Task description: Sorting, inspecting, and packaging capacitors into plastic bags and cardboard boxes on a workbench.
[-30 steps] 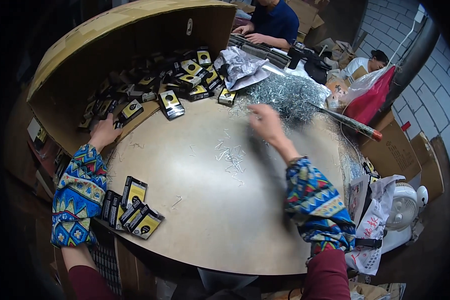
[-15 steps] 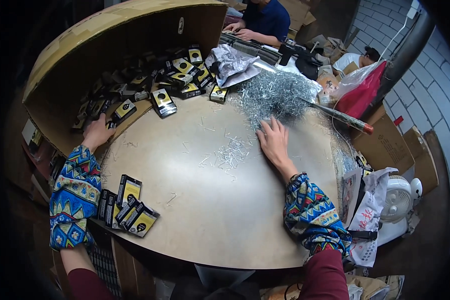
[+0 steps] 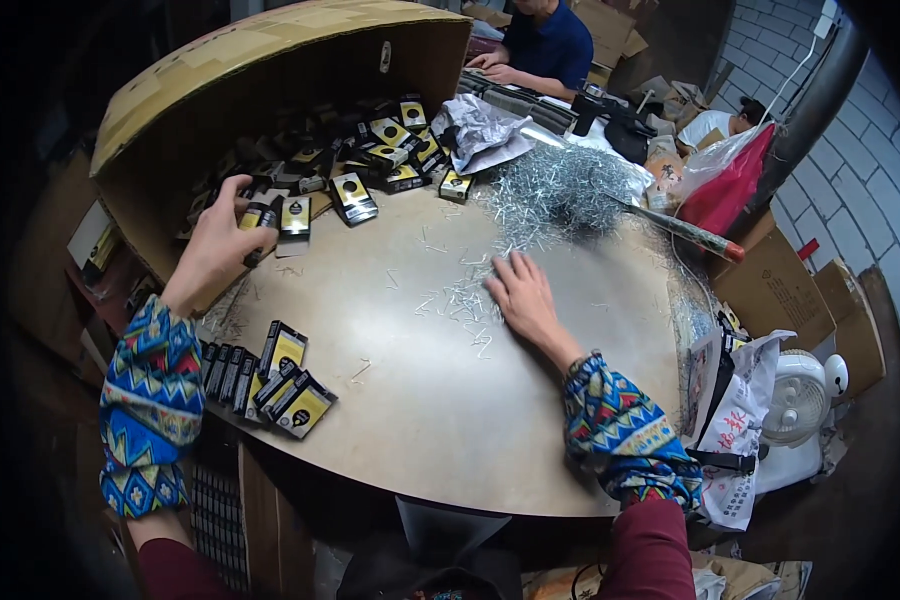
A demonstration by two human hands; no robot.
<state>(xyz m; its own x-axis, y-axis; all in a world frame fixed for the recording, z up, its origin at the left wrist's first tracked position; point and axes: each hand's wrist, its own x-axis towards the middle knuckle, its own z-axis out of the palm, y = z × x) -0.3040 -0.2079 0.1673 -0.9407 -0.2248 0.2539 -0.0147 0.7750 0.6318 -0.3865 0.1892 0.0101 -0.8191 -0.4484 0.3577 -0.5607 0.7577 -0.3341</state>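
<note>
At the mouth of the big carton, my left hand [image 3: 212,245] is closed around a small black box [image 3: 261,218]. A similar black and yellow box [image 3: 295,217] lies close by its fingers. My right hand [image 3: 527,298] rests with fingers spread on the table, its fingertips at loose bent metal wire pieces [image 3: 462,303]. Just beyond it rises a large heap of the same silvery wire pieces [image 3: 555,195]. Several black and yellow boxes [image 3: 305,408] lean together at the table's near left edge.
The big cardboard carton [image 3: 280,30] lies on its side at the far left, with many small boxes spilling out. Crumpled grey paper [image 3: 482,132] sits beside the heap. To the right are a rolled tube [image 3: 695,236], a white fan [image 3: 798,393] and plastic bags. Two people sit farther back.
My left hand has come up and right from among the boxes, now with a small box in it. My right hand has drawn back slightly to the left, toward the loose wire pieces.
</note>
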